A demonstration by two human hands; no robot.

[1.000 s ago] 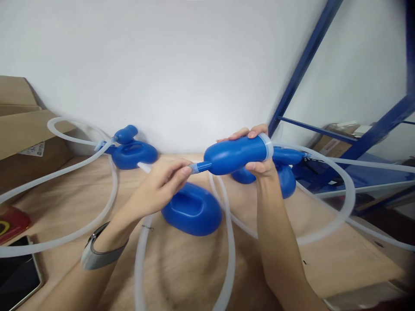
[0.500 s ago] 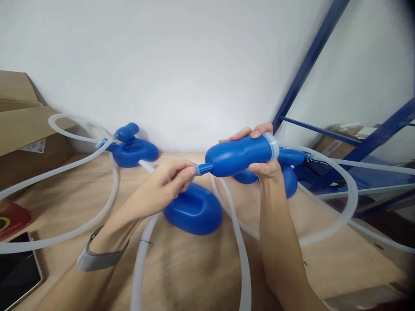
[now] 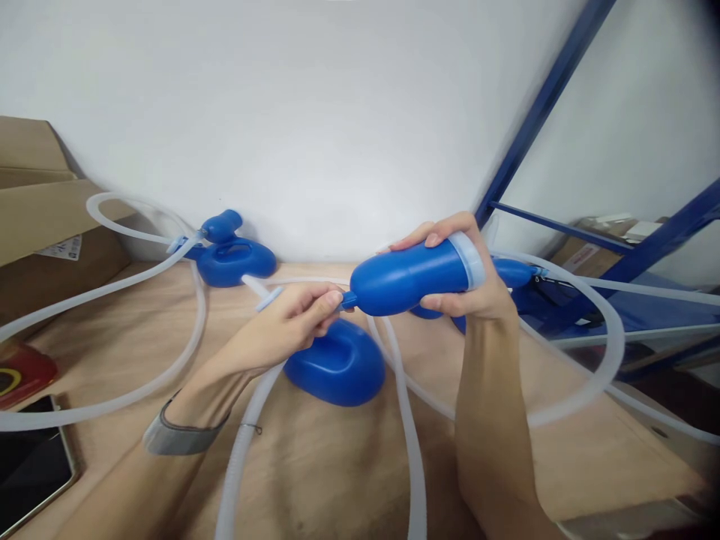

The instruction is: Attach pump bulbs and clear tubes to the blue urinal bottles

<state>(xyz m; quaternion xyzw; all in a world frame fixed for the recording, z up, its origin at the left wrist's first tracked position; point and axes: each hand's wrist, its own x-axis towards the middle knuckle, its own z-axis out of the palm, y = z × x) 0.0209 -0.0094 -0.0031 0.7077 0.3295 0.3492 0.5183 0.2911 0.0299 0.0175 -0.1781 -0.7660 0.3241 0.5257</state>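
Note:
My right hand wraps round a blue plastic bottle-shaped part, gripping it near its wide end with the pale translucent collar. The part lies nearly level above the table, its narrow neck pointing left. Thumb and fingers of my left hand pinch that neck, where the end of a clear tube is mostly hidden by the fingers. Just beneath is a blue bottle with a recessed handle, resting on the table. A pale disc-like piece shows behind my left hand.
Translucent hoses loop across the wooden table. Another blue bottle stands at the back left, and a blue part at the right. A cardboard box, phone and blue metal rack flank the area.
The blue bottle-shaped part has tilted slightly, its neck closer to my left hand's fingers. My right hand has turned a little, and less of the neck and tube end shows.

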